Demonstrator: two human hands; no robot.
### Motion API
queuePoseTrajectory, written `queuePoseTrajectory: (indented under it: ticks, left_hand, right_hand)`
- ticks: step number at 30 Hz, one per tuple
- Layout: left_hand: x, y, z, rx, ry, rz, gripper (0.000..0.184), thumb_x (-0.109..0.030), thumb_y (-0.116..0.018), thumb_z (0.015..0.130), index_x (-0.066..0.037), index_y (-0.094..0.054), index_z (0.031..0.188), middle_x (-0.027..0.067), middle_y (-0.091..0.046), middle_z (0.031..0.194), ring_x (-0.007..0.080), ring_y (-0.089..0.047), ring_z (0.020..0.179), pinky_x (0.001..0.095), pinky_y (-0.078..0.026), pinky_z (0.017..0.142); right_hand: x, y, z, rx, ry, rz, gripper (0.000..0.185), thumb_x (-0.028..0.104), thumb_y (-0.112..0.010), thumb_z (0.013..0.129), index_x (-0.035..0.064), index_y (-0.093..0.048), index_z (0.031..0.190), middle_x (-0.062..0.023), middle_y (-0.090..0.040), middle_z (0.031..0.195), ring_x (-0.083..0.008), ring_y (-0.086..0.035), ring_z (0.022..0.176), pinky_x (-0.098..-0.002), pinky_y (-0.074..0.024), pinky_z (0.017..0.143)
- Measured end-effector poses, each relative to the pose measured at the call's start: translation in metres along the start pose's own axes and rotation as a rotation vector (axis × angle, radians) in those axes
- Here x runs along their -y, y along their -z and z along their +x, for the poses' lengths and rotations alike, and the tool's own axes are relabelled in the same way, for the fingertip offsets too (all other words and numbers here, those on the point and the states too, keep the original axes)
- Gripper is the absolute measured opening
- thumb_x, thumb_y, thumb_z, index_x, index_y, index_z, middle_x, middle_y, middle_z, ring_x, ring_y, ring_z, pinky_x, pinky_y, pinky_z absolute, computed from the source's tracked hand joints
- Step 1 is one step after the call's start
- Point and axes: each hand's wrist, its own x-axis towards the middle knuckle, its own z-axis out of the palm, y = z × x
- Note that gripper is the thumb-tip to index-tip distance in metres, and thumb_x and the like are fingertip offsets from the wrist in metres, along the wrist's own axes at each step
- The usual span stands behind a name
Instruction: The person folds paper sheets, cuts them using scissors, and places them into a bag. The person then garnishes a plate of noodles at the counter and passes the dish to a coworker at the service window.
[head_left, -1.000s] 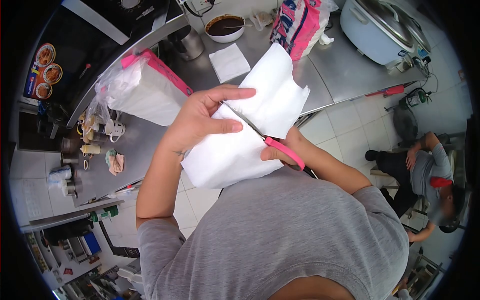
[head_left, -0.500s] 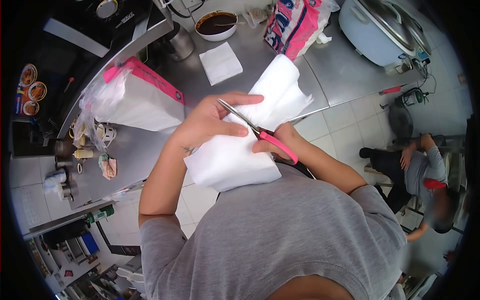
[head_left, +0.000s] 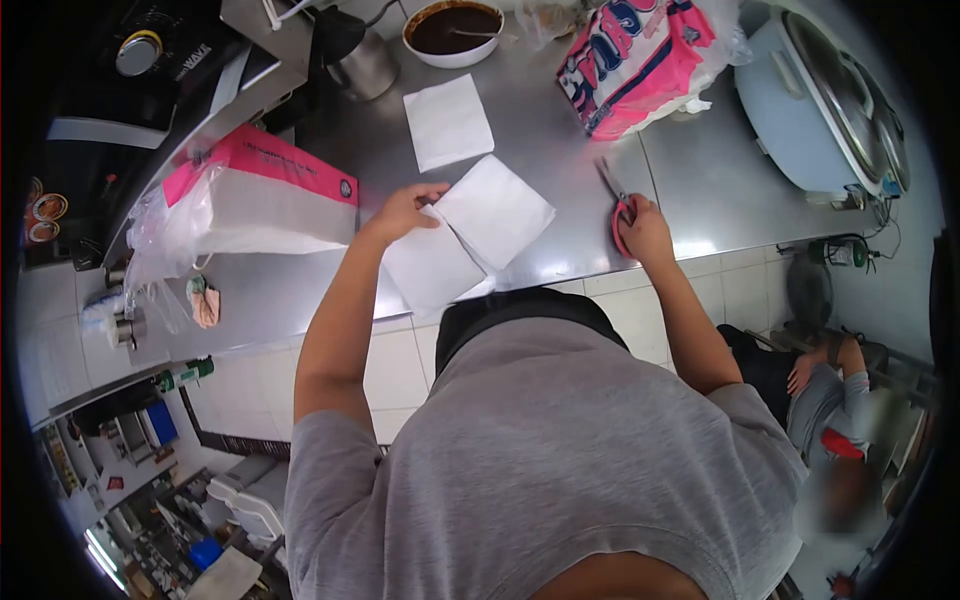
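Note:
My left hand (head_left: 408, 213) pinches the edges of two white napkin pieces at the counter's front edge. One piece (head_left: 497, 210) lies to the right of my fingers, the other (head_left: 432, 262) below them, with a narrow gap between the two. Farther back, a folded white napkin (head_left: 449, 122) rests flat on the counter. To the right, my right hand (head_left: 645, 228) is closed around the red-pink handles of the scissors (head_left: 619, 205), whose blades point away over the metal counter.
Metal counter (head_left: 545, 100); napkin package (head_left: 275, 195) at left; pink-and-white bag (head_left: 640, 65), sauce bowl (head_left: 452, 35) and metal pitcher (head_left: 360, 65) behind; large cooker (head_left: 805, 110) at right. A microwave (head_left: 130, 95) stands upper left. Another person (head_left: 830, 400) sits at lower right.
The white napkin, previously held up with the scissors across it, is now in two pieces down at the counter. My right hand has moved right with the scissors, away from my left hand.

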Motion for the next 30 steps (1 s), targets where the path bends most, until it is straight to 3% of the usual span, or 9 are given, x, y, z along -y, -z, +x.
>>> queuePoseTrajectory:
  ticks: [5,7,9,11,14,16,21,25,30]
  left_hand:
    - [0.016,0.006,-0.029,-0.224,0.069,0.288,0.044,-0.004,-0.077,0.066,-0.003,-0.065,0.108,0.0090,-0.065,0.094,0.0181,-0.060,0.083,0.0284,-0.048,0.077]
    - [0.027,0.006,-0.033,-0.234,0.109,0.290,0.034,-0.009,-0.077,0.068,-0.002,-0.066,0.100,0.0094,-0.066,0.083,0.0175,-0.061,0.077,0.0295,-0.049,0.074]
    - [0.030,0.004,-0.034,-0.231,0.162,0.338,0.031,-0.009,-0.077,0.069,-0.001,-0.067,0.096,0.0111,-0.066,0.084,0.0196,-0.062,0.079,0.0307,-0.049,0.074]
    - [0.023,0.004,-0.032,-0.226,0.171,0.441,0.028,-0.009,-0.076,0.069,0.000,-0.067,0.094,0.0127,-0.067,0.085,0.0222,-0.063,0.080,0.0321,-0.048,0.074]
    - [-0.005,0.018,-0.056,-0.221,0.129,0.620,0.026,-0.008,-0.075,0.070,0.001,-0.066,0.092,0.0151,-0.067,0.087,0.0265,-0.063,0.082,0.0340,-0.048,0.075]
    - [-0.047,0.027,-0.078,-0.192,0.060,0.654,0.025,-0.007,-0.073,0.070,0.001,-0.066,0.092,0.0165,-0.067,0.089,0.0292,-0.063,0.083,0.0353,-0.048,0.076]
    - [-0.123,0.026,-0.104,-0.162,0.030,0.476,0.021,-0.004,-0.071,0.074,0.002,-0.063,0.093,0.0097,-0.066,0.087,0.0191,-0.062,0.081,0.0309,-0.048,0.074]
    - [-0.143,0.008,-0.092,-0.147,-0.062,-0.039,0.025,-0.004,-0.069,0.080,0.000,-0.060,0.103,0.0020,-0.063,0.088,0.0084,-0.058,0.080,0.0235,-0.046,0.073]
    - [-0.086,-0.020,-0.023,-0.254,-0.137,-0.069,0.033,-0.007,-0.070,0.080,-0.001,-0.058,0.111,0.0040,-0.061,0.098,0.0106,-0.058,0.083,0.0231,-0.047,0.075]
  right_hand:
    - [0.034,0.025,0.014,0.111,-0.047,-0.393,0.046,0.024,-0.064,0.078,-0.0006,-0.054,0.116,-0.0228,-0.061,0.103,-0.0389,-0.060,0.096,-0.0442,-0.0513,0.075]
    - [0.067,0.034,0.020,0.182,0.137,-0.342,0.047,0.025,-0.063,0.079,0.0037,-0.054,0.121,-0.0180,-0.061,0.105,-0.0348,-0.056,0.105,-0.0449,-0.0482,0.082]
    - [0.094,-0.009,0.022,-0.048,0.731,-0.032,0.043,0.023,-0.062,0.081,0.0095,-0.056,0.121,-0.0136,-0.058,0.114,-0.0323,-0.052,0.112,-0.0455,-0.0416,0.092]
    - [0.126,-0.035,0.016,0.051,0.985,0.107,0.042,0.021,-0.065,0.079,0.0132,-0.058,0.120,-0.0109,-0.053,0.125,-0.0300,-0.045,0.120,-0.0456,-0.0354,0.098]
    - [0.131,-0.053,0.009,0.317,0.879,0.048,0.045,0.020,-0.068,0.077,0.0122,-0.057,0.121,-0.0117,-0.046,0.133,-0.0298,-0.041,0.125,-0.0457,-0.0338,0.100]
    - [0.132,-0.053,0.011,0.279,0.857,0.071,0.048,0.021,-0.071,0.075,0.0117,-0.057,0.120,-0.0110,-0.046,0.132,-0.0291,-0.039,0.127,-0.0475,-0.0324,0.100]
    - [0.145,-0.032,0.013,0.516,0.752,-0.073,0.054,0.025,-0.072,0.077,0.0105,-0.055,0.126,-0.0102,-0.050,0.128,-0.0274,-0.044,0.121,-0.0439,-0.0351,0.100]
    - [0.172,0.001,0.017,0.748,0.306,1.432,0.058,0.013,-0.066,0.085,0.0036,-0.041,0.137,-0.0085,-0.056,0.117,-0.0153,-0.053,0.104,-0.0317,-0.0417,0.092]
    - [0.159,-0.003,0.047,0.682,0.182,1.086,0.053,0.001,-0.066,0.079,0.0035,-0.047,0.128,-0.0046,-0.061,0.090,-0.0125,-0.058,0.085,-0.0256,-0.0458,0.078]
